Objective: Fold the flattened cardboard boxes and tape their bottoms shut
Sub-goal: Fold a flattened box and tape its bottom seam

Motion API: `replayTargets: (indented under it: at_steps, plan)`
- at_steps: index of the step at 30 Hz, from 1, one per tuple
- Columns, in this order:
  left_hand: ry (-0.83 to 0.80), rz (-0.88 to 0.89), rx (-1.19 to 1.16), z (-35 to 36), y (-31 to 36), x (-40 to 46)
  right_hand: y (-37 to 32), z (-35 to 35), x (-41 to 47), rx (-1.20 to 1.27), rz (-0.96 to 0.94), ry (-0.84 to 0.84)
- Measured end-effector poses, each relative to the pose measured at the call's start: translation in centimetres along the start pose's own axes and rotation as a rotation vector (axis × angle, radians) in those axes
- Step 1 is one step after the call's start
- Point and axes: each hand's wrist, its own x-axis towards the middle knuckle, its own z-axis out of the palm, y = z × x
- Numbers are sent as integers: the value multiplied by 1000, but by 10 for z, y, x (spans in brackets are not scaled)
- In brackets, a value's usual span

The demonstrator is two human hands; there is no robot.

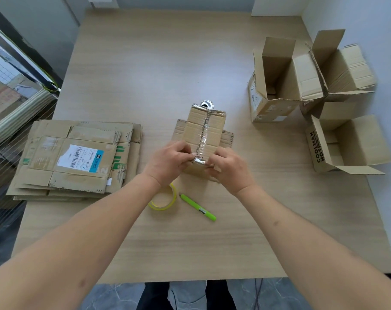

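A small cardboard box stands bottom-up in the middle of the table, a strip of clear tape running along its closed flaps. My left hand and my right hand both press on the near end of that tape, thumbs and fingertips pinching it down over the box's near edge. A roll of clear tape with a yellow core lies on the table just under my left wrist. A stack of flattened cardboard boxes lies at the left.
A green pen-shaped cutter lies beside the tape roll. Three folded boxes stand open at the right. A small round metal object peeks out behind the box. A wall with a railing runs along the left.
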Motion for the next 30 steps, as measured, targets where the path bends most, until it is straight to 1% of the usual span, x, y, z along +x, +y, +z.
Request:
replayTargets:
  at_steps: [2, 5, 10, 13, 17, 19, 21, 23, 25, 30]
  plan:
    - [-7, 43, 6, -1, 4, 3, 4, 1, -2, -50, -2, 50]
    - [-17, 103, 10, -3, 1, 3, 4, -5, -5, -112, 16, 61]
    - [-42, 77, -32, 8, -18, -9, 6, -6, -5, -129, 122, 48]
    - [18, 84, -27, 16, -20, -8, 9, -4, -6, -94, 145, 56]
    - [121, 7, -50, 30, -10, -6, 6, -2, -4, -77, 160, 84]
    - [144, -24, -64, 34, -7, -5, -2, -4, 1, -114, 174, 42]
    - [135, -36, -82, 33, -7, -3, -10, -4, 5, -191, 181, -8]
    - [92, -32, -90, 30, -8, -2, -14, -1, 9, -216, 224, 18]
    - [45, -17, -95, 26, -11, -2, -16, 5, 12, -180, 303, 52]
    - [-20, -3, -137, 16, -15, -4, -15, 11, 10, -219, 315, 65]
